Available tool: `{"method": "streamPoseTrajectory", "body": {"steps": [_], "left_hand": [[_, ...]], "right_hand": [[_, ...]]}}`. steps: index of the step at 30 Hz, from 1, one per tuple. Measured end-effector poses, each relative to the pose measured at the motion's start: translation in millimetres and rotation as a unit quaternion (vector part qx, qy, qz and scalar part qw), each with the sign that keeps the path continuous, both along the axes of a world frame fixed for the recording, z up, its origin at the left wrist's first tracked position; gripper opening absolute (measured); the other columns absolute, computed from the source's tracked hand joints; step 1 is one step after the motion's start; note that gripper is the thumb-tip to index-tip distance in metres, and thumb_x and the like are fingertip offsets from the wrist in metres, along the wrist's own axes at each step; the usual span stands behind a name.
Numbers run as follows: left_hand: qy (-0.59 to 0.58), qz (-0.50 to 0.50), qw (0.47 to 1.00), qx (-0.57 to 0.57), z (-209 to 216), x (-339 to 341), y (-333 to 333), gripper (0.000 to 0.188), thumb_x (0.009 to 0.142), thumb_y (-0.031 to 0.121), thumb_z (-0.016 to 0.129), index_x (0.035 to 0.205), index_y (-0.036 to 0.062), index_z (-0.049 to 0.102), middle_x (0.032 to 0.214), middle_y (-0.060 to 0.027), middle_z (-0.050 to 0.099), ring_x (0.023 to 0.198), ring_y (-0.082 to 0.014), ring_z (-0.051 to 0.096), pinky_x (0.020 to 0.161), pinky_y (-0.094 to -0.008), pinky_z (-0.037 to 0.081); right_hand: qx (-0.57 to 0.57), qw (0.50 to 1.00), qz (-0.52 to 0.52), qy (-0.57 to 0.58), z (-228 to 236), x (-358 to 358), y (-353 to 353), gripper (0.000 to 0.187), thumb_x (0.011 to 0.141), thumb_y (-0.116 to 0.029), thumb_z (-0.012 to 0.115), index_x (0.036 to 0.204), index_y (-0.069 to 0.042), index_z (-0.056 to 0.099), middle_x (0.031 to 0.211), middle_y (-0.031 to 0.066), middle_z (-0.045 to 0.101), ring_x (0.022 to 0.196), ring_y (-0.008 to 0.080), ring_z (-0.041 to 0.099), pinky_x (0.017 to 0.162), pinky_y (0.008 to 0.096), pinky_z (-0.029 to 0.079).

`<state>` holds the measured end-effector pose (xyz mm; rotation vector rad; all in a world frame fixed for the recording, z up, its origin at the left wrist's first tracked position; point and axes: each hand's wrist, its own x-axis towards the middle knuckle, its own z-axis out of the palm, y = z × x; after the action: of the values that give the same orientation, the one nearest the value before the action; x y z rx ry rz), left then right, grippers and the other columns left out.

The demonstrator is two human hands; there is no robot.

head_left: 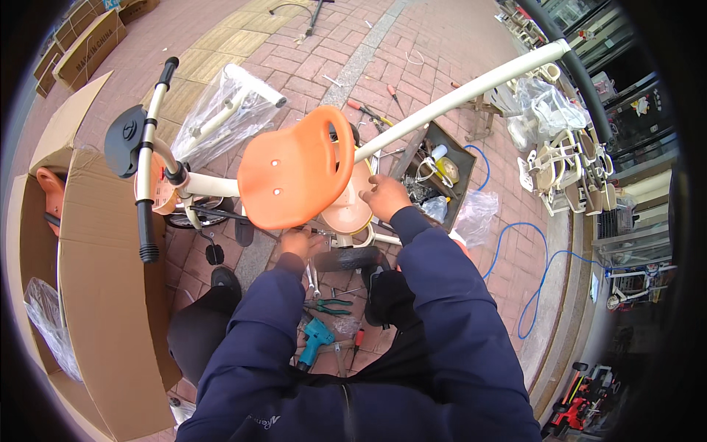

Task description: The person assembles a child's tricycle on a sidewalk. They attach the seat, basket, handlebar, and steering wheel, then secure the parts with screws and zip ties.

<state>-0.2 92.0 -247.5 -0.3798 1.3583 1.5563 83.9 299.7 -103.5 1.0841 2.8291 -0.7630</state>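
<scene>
A child's tricycle stands before me, with a cream frame, an orange seat (283, 180) and black-gripped handlebars (153, 125). Behind the seat sits a shallow peach-coloured basket (346, 218). My right hand (387, 197) is closed at its right rim, fingers bent over the inside. Below the seat's near edge, my left hand (296, 243) is closed beside the metal parts of the frame; whatever is in its fingers is partly hidden and too small to name. A black rear wheel (346, 259) lies just right of that hand. From the rear, a cream push bar (456, 96) slants up to the right.
Between my feet lie a teal power drill (317, 340), green-handled pliers (331, 306) and a screwdriver (359, 340). A metal toolbox (460, 158) stands beyond my right hand. An open cardboard box (110, 287) is at left. A blue hose (524, 295) curls across the paving at right.
</scene>
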Motion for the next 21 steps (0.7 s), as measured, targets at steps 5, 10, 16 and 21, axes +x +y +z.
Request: {"method": "streamPoseTrajectory", "body": {"steps": [5,10,16,21], "left_hand": [[-0.006,0.013,1.0,-0.013,-21.3,-17.4,17.2,0.034,0.105,0.022,0.046,0.135,0.0064,0.044,0.128,-0.0178,0.056,0.11,-0.03,0.065,0.087,-0.0425,0.054],[-0.011,0.022,0.999,0.021,-49.0,-25.4,16.4,0.04,0.105,0.035,0.049,0.136,0.0092,0.044,0.129,-0.0126,0.055,0.117,-0.0305,0.062,0.091,-0.0409,0.053],[0.003,0.017,0.999,0.038,-79.8,-33.2,13.4,0.04,0.105,0.036,0.049,0.133,0.008,0.047,0.127,-0.012,0.055,0.117,-0.0298,0.062,0.093,-0.0413,0.052],[0.001,0.07,0.996,0.063,-92.6,-34.3,18.6,0.037,0.104,0.034,0.052,0.131,0.0087,0.05,0.125,-0.011,0.057,0.115,-0.0299,0.062,0.094,-0.0424,0.052]], "right_hand": [[-0.267,0.873,-0.094,0.396,83.9,12.4,39.4,0.065,0.096,-0.013,0.061,0.152,0.0,0.03,0.138,0.0215,0.054,0.084,0.0136,0.066,0.059,0.0234,0.053],[-0.308,0.847,-0.077,0.426,91.2,-8.4,40.1,0.044,0.104,-0.021,0.056,0.138,0.001,0.042,0.126,0.015,0.062,0.081,0.0121,0.065,0.059,0.0233,0.053],[-0.3,0.854,-0.137,0.403,80.5,-26.3,45.8,0.028,0.104,-0.02,0.057,0.115,0.006,0.058,0.102,0.0133,0.069,0.069,0.013,0.067,0.058,0.0263,0.056],[-0.262,0.852,-0.138,0.432,71.7,-24.3,40.4,0.03,0.102,-0.021,0.06,0.115,0.007,0.058,0.095,0.0118,0.069,0.066,0.0126,0.065,0.058,0.0265,0.055]]}}
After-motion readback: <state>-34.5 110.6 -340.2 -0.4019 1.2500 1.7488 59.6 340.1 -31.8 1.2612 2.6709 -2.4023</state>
